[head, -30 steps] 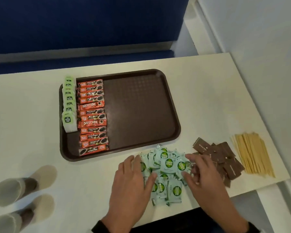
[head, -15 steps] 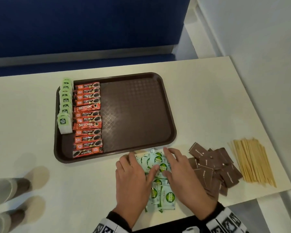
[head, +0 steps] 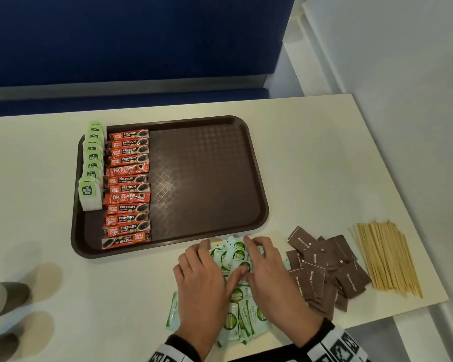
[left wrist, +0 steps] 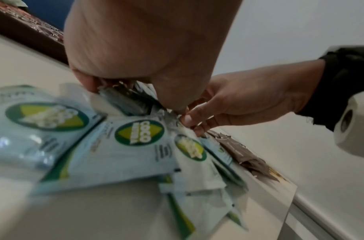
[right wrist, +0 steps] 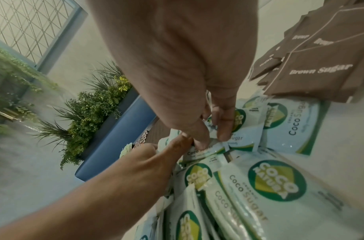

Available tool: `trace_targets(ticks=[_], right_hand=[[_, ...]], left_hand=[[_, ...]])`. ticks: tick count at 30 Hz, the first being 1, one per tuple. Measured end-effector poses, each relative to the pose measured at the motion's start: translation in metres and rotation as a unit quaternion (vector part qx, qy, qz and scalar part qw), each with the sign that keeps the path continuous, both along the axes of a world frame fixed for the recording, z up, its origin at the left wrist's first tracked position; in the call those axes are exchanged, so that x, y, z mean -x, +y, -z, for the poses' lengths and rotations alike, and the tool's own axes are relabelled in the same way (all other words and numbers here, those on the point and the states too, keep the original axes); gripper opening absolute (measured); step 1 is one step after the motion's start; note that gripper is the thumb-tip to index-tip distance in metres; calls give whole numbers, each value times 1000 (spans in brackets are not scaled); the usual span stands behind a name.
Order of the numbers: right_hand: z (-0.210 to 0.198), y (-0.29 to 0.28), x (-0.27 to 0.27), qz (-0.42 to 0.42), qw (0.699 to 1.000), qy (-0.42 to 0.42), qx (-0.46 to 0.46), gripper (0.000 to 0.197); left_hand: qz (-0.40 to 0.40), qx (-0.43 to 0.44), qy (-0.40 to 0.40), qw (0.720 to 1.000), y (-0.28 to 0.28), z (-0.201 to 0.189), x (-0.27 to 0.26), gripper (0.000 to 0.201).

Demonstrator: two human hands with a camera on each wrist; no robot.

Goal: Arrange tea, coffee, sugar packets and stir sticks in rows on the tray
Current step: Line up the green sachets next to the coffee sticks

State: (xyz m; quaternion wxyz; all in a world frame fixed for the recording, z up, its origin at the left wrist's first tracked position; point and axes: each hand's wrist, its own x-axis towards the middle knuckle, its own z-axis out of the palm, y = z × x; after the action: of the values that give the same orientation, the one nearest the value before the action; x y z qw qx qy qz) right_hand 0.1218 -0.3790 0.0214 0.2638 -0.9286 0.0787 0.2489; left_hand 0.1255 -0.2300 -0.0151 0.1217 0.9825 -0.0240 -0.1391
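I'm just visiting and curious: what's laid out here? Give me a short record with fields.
On tray: brown plastic tray holds a row of green-tagged tea bags and a row of red coffee sachets
Off tray: pale green coco sugar packets, brown sugar packets, wooden stir sticks
Left hand: gathering coco sugar packets
Right hand: pinching coco sugar packets
Surface: white table

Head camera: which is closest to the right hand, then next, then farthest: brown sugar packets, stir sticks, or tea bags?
From the right hand:
1. Brown sugar packets, just to its right.
2. Stir sticks, further right, near the table edge.
3. Tea bags, far left on the tray.
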Motion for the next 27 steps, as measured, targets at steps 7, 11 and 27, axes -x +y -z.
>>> trace_targets(ticks=[7, 11, 27], right_hand=[[3, 0, 1, 13, 1000, -12, -10, 71], [0, 2, 3, 34, 999, -22, -25, 66], [0, 1, 127, -226, 950, -206, -62, 41]], left_hand=[[-1, 90, -46, 995, 1, 14, 1, 75], [-7, 115, -38, 993, 4, 10, -2, 76], [-27, 176, 20, 984, 13, 6, -6, 91]])
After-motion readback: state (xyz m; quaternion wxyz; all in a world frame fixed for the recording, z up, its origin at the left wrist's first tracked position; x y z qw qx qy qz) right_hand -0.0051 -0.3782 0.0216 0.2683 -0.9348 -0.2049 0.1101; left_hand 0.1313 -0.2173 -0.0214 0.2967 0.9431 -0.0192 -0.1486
